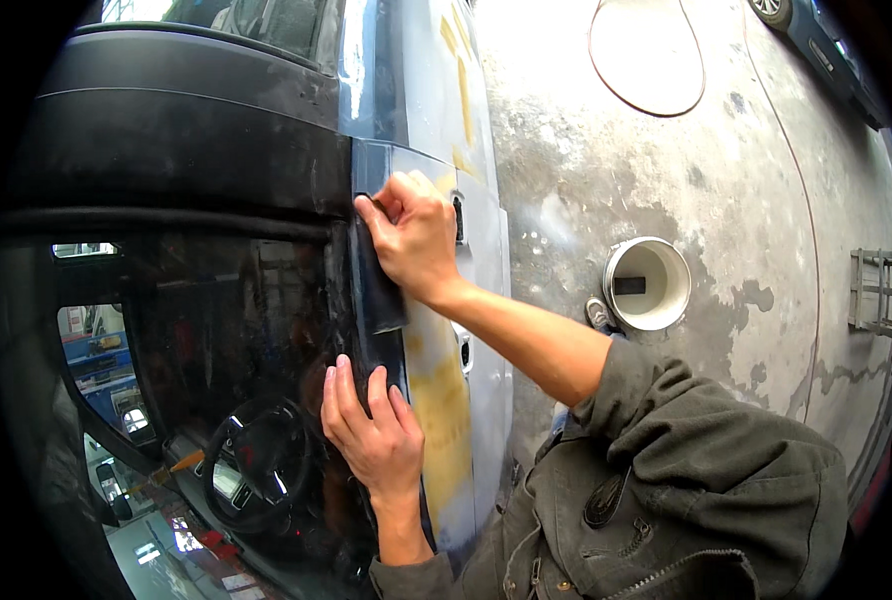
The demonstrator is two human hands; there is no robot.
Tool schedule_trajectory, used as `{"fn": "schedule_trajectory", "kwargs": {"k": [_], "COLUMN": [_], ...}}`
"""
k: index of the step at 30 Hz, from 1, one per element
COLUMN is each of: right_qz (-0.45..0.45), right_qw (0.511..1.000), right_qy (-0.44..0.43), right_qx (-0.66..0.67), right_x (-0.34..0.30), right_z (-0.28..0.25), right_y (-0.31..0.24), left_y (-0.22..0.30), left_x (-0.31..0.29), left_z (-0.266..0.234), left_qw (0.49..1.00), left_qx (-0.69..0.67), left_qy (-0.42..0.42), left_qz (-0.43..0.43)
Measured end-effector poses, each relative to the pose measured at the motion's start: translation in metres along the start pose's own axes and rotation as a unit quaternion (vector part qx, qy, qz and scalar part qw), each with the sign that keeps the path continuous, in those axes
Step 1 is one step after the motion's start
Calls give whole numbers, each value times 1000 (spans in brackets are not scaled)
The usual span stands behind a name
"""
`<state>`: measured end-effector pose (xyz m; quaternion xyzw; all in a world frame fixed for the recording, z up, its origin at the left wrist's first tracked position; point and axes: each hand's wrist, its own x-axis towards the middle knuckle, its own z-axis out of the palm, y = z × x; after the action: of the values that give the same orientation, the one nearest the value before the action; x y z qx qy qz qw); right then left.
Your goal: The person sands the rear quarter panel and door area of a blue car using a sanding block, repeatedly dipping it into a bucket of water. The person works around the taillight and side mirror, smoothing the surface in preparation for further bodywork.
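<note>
In front of me is a car side with a door panel (pixel 486 400) in grey primer and patches of yellow-brown filler. My right hand (pixel 411 235) is closed, fingers bent, at the upper end of a dark, limp strip (pixel 381 295) that looks like sandpaper. The strip lies along the dark blue edge between window and door. Where the fingertips pinch is partly hidden. My left hand (pixel 376 430) rests with fingers spread on the edge of the dark side window (pixel 256 330), below the strip's lower end. It holds nothing.
A white bucket (pixel 649 284) stands on the wet-stained concrete floor (pixel 566 180), a dark block inside it. A thin hose (pixel 703 60) loops on the floor at the far side. Another car (pixel 826 50) is at the upper right; a metal rack (pixel 875 290) is at the right edge.
</note>
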<state>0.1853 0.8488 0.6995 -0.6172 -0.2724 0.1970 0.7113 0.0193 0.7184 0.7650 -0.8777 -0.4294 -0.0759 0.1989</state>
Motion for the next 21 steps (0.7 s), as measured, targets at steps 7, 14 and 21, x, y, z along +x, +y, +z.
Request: {"fn": "schedule_trajectory", "kwargs": {"k": [7, 14, 21], "right_qz": [-10, 28, 11], "right_qw": [999, 999, 999], "right_qy": [34, 33, 31], "right_qx": [-23, -13, -26], "right_x": [4, 47, 63], "right_z": [4, 13, 13], "right_y": [2, 3, 2], "left_y": [-1, 0, 0], "left_x": [1, -2, 1], "left_z": [2, 3, 2], "left_qw": [1000, 1000, 1000], "left_qx": [-12, -9, -17], "left_qy": [2, 0, 2], "left_qz": [0, 0, -3]}}
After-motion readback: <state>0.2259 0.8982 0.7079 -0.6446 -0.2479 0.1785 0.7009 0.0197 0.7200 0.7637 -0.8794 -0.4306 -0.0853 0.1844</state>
